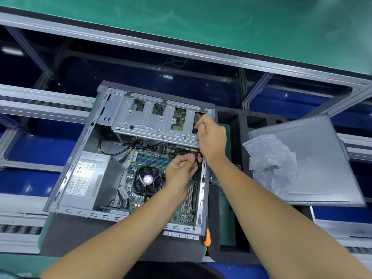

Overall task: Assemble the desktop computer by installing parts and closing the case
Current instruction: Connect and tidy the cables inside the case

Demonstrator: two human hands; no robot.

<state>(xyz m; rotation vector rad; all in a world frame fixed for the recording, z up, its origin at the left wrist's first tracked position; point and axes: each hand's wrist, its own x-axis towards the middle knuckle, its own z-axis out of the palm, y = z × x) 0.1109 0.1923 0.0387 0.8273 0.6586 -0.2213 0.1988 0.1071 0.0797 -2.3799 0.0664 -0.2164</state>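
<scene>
Pinching a black cable (pixel 198 164) between both hands inside the case (pixel 66 178).

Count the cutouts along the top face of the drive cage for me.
4, in a row across the drive cage: two left ones show mesh, the third a drive board, the fourth is partly behind the right hand.

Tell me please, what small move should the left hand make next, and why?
Probably push the black cable pinched by the left hand into the connector just above it, while the right hand holds the drive cage.
</scene>
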